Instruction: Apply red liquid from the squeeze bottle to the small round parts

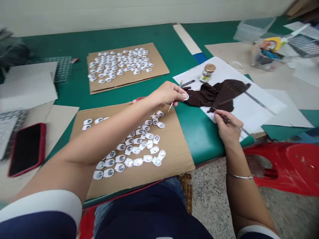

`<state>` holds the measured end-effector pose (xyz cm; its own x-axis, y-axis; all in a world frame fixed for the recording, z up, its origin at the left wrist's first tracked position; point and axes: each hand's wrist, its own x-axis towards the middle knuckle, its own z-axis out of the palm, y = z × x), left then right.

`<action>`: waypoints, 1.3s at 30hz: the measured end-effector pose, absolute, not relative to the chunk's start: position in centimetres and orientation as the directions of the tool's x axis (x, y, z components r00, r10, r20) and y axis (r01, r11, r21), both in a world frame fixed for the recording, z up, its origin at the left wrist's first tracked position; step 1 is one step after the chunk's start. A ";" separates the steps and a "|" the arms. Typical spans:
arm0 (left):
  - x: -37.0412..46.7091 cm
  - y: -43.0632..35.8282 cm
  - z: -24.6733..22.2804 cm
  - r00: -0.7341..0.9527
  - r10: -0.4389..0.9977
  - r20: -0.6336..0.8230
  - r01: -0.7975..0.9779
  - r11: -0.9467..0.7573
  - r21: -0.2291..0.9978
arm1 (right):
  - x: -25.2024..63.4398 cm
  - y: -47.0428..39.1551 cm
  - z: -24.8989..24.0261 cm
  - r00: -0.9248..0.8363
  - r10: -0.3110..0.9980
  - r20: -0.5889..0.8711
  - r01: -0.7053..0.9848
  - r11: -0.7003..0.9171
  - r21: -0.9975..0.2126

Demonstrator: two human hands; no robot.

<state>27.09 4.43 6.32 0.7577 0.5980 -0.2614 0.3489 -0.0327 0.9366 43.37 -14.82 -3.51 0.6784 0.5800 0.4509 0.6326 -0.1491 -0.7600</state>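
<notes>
My left hand (167, 94) pinches a small white round-ended piece (185, 96) between thumb and fingertips, and a thin pointed tool (170, 107) sticks out from the same hand. In my right hand (228, 127) are slim metal tweezers (233, 123), their tips at the lower edge of a crumpled dark brown cloth (219, 94). That cloth lies on a white sheet (256, 111), beside a small glass jar (207, 73) with a gold lid. Under my left forearm, rows of similar white pieces with grey round centres rest on a cardboard sheet (178, 149).
Another cardboard stack (159, 68) with many white pieces lies farther back on the green table (74, 43). A red-cased phone (27, 149) is at the left. At the right are a plastic container (265, 58) with odds and ends and a red stool (294, 166).
</notes>
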 end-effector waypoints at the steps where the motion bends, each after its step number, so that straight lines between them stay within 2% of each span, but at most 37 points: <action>1: 25.7 5.1 6.6 0.746 0.620 -0.244 0.351 -0.053 0.935 | 43.3 -14.8 -3.4 0.652 0.583 0.485 0.679 -0.164 -0.715; 7: 16.1 9.6 6.9 0.666 0.711 -0.225 0.504 -0.205 0.839 | 44.6 -12.8 -1.7 0.431 0.610 0.665 0.886 -0.147 -0.439; 9: 13.6 10.2 6.2 0.606 0.752 -0.261 0.598 -0.215 0.772 | 45.2 -11.6 -1.3 0.327 0.673 0.663 0.936 -0.136 -0.324; 12: 11.8 10.0 4.8 0.554 0.783 -0.283 0.695 -0.248 0.675 | 45.6 -9.8 -1.2 0.219 0.820 0.529 0.976 -0.172 -0.137; 14: 11.4 9.6 3.6 0.550 0.791 -0.268 0.716 -0.281 0.640 | 45.3 -8.8 -1.5 0.232 0.877 0.421 0.970 -0.243 -0.028; 17: 11.6 9.4 1.8 0.543 0.813 -0.212 0.717 -0.316 0.622 | 44.5 -8.0 -1.9 0.342 0.890 0.302 0.919 -0.383 0.088; 21: 11.4 9.8 0.4 0.547 0.825 -0.144 0.709 -0.364 0.604 | 43.7 -8.0 -1.9 0.462 0.874 0.152 0.854 -0.484 0.190; 27: 9.4 10.0 1.6 0.556 0.827 -0.080 0.676 -0.395 0.622 | 42.3 -8.1 -0.3 0.508 0.846 0.161 0.811 -0.533 0.242; 30: 9.1 10.0 2.0 0.550 0.830 -0.093 0.688 -0.388 0.613 | 40.1 -6.7 1.2 0.476 0.851 0.223 0.848 -0.511 0.140; 34: 9.7 10.0 1.5 0.533 0.830 -0.165 0.719 -0.341 0.606 | 36.3 -4.0 2.4 0.375 0.890 0.261 0.923 -0.386 -0.009; 39: 9.1 9.8 1.8 0.520 0.836 -0.174 0.726 -0.326 0.605 | 33.2 -1.3 2.2 0.246 0.937 0.246 0.969 -0.236 -0.069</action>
